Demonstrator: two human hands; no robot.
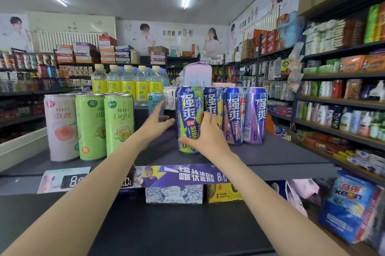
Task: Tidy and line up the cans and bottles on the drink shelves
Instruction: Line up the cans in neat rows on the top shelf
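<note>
1. Gripping the blue-and-green can (188,118): right hand (208,137) has fingers wrapped round its right side and thumb across the lower front. Can is upright on the dark top shelf (270,155), a little forward of its row.
2. Can looks: tall, slim, blue body with large white Chinese characters, yellow lightning bolt, red "0" badge, green fruit picture and "STRONG" down the side. Silver rim at the top.
3. Left hand (156,122) holds nothing: fingers straight and spread, thumb pointing toward the can, just left of it. Cannot tell if it touches the can.
4. Row to the right, same brand, all upright and packed side by side: blue-and-yellow can (213,105) partly behind the right hand, blue-and-orange can (234,116), purple can (255,116).
5. Left group, well apart from the blue row: pink peach can (61,128), then two green cans (90,128) (118,126), the nearer marked "RIO Light". More cans behind them.
6. Small light-blue can (155,101) stands alone behind the left hand.
7. Clear bottles (128,82) with pale-yellow caps and yellow labels line the back of the shelf.
8. Purple price strip (187,175) runs along the shelf's front edge.
</note>
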